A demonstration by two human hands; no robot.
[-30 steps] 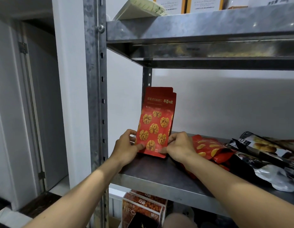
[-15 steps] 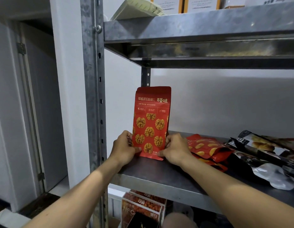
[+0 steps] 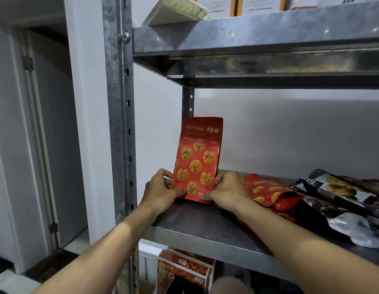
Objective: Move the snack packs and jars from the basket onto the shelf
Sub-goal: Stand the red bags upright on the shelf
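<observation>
A red walnut snack pack (image 3: 198,158) stands upright at the left end of the metal shelf (image 3: 197,228). My left hand (image 3: 161,188) pinches its lower left corner and my right hand (image 3: 228,190) pinches its lower right corner, thumbs on the front face. Right of it a red snack pack with yellow nuts (image 3: 267,192) lies flat, and further right lie black and silver snack packs (image 3: 341,200). No basket and no jars are in view.
The shelf's steel upright (image 3: 118,132) stands just left of my left hand. An upper shelf (image 3: 258,37) carries boxes and a pale bag. Boxed snacks (image 3: 184,270) sit below the shelf. A white wall and a door frame lie to the left.
The red walnut pack was tilted and has been stood upright, facing me. Both hands stay at its bottom corners.
</observation>
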